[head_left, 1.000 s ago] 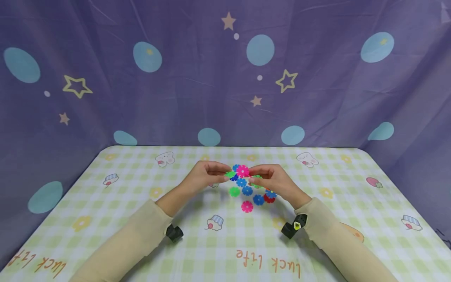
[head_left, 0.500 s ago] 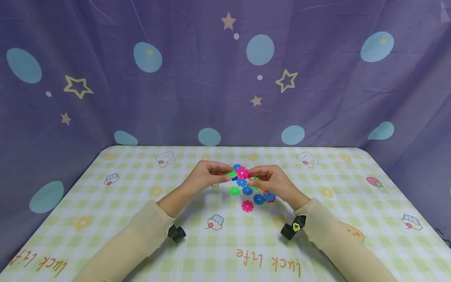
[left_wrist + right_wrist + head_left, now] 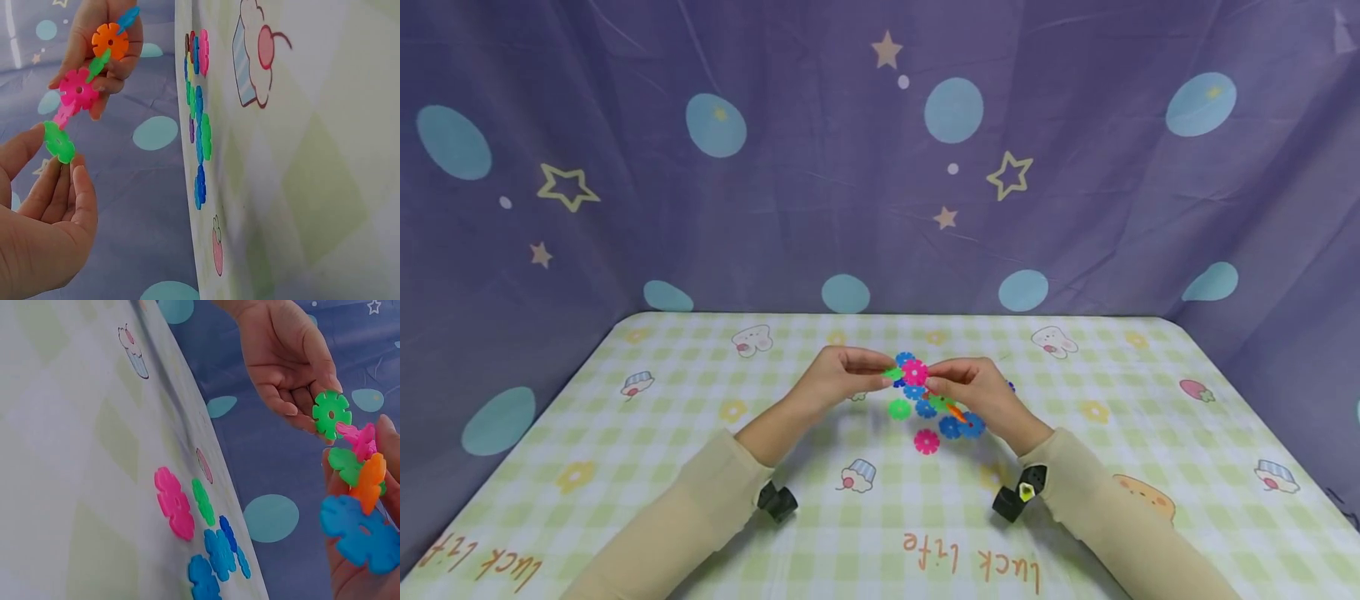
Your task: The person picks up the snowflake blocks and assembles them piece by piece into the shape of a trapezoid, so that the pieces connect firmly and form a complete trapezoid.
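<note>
Above the table, both hands meet at a chain of notched, flower-shaped plastic discs. My left hand (image 3: 838, 379) pinches the green disc (image 3: 59, 142) at one end between thumb and fingertips. Pink discs (image 3: 79, 89) join onto it, followed by another green disc (image 3: 99, 64), an orange disc (image 3: 110, 41) and a blue disc (image 3: 129, 19) at the far end. My right hand (image 3: 981, 387) grips the chain near its pink part. In the right wrist view, the orange and blue end slants out past the right fingers, which are partly hidden behind the discs.
Loose discs lie on the checked tablecloth (image 3: 880, 550) below the hands: a pink one (image 3: 927, 442) nearest me, a green one (image 3: 899, 409) and several blue ones (image 3: 951, 427). A purple curtain (image 3: 820, 208) hangs behind the table.
My right hand has shifted slightly left and turned, swinging the orange and blue end of the chain down toward me. The left hand keeps its pinch on the green disc.
</note>
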Motion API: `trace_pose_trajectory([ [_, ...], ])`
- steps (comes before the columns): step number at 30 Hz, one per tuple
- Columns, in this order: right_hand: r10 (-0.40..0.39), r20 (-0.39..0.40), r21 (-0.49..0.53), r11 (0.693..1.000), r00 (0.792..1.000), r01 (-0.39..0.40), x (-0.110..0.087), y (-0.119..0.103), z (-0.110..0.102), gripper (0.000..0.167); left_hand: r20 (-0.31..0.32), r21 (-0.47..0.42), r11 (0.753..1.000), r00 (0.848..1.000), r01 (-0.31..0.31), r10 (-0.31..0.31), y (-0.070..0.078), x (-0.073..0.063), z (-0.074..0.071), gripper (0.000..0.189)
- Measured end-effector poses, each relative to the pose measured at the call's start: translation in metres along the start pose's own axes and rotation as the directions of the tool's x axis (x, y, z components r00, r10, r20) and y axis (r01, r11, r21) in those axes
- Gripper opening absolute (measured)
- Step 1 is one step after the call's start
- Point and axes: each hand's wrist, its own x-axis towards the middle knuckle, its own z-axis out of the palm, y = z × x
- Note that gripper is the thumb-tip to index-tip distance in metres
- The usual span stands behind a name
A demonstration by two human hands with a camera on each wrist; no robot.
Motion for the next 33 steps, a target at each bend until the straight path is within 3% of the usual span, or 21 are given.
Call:
trace_pose_trajectory([
  [7,-0.042,-0.023,-0.027,0.999,0.999,0.042,0.0001,-0.0003,0.0010,0.026,0.047,-0.012,0.999,0.998,-0.029,0.030,0.0000,-0.0013,0.0017,0.031],
  [13,-0.079,-0.035,-0.018,0.997,0.996,0.078,-0.0008,-0.0034,-0.0002,0.024,0.048,-0.004,0.998,0.997,-0.062,0.062,0.0000,0.0001,0.0032,0.032],
  [20,-0.083,-0.037,-0.017,0.996,0.996,0.082,-0.0015,-0.0039,-0.0018,0.023,0.063,0.021,0.999,0.997,-0.050,0.048,-0.0010,0.0039,0.0038,0.034],
  [33,-0.116,-0.118,-0.087,0.991,0.986,0.106,-0.0005,-0.0048,0.0023,0.020,0.089,0.036,0.993,0.990,-0.113,0.109,-0.0010,0.0065,0.0084,0.032],
])
